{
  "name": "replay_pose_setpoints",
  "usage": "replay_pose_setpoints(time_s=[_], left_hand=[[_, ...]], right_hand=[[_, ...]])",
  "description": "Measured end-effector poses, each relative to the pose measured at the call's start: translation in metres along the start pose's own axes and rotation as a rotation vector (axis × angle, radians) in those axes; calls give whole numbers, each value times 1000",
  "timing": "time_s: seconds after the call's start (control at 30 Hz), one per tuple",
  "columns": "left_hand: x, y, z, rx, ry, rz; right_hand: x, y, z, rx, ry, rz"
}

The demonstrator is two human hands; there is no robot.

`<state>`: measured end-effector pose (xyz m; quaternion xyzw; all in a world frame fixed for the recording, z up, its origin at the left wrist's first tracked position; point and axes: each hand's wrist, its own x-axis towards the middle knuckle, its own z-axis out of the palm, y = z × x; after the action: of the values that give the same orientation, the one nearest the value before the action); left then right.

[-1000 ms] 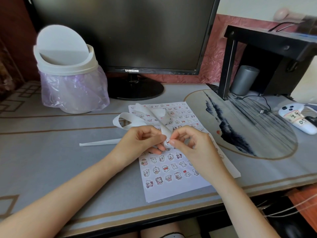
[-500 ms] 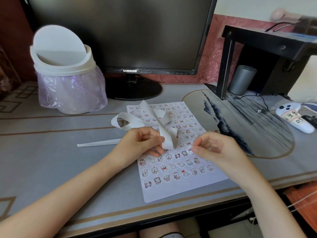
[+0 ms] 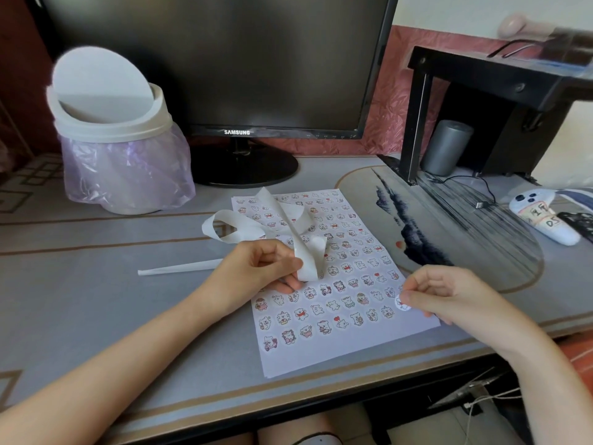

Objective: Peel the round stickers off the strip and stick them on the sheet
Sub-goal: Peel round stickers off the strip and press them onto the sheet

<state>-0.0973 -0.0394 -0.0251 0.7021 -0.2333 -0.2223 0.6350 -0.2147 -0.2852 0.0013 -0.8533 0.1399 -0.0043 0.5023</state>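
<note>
At the sheet [image 3: 305, 354] edge, the right hand [image 3: 455, 300] pinches a sticker [image 3: 402, 304]; the left hand [image 3: 256, 268] grips the strip [image 3: 305, 252].

Bright, diffuse daylight from the upper right, where the wall [image 3: 465, 9] washes out. Shadows are soft (see beneath the left hand [image 3: 256, 271]). The monitor [image 3: 224, 59] carries a dull sheen. Wide-angle bowing curves the desk [image 3: 96, 316] edge, and the shelf [image 3: 500, 75] smears at top right.
</note>
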Motion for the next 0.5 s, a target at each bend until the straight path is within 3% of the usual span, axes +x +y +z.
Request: replay_pose_setpoints(time_s=[0.5], left_hand=[[0,0,0,11,1,-4]], right_hand=[[-1,2,1,-35,2,-3]])
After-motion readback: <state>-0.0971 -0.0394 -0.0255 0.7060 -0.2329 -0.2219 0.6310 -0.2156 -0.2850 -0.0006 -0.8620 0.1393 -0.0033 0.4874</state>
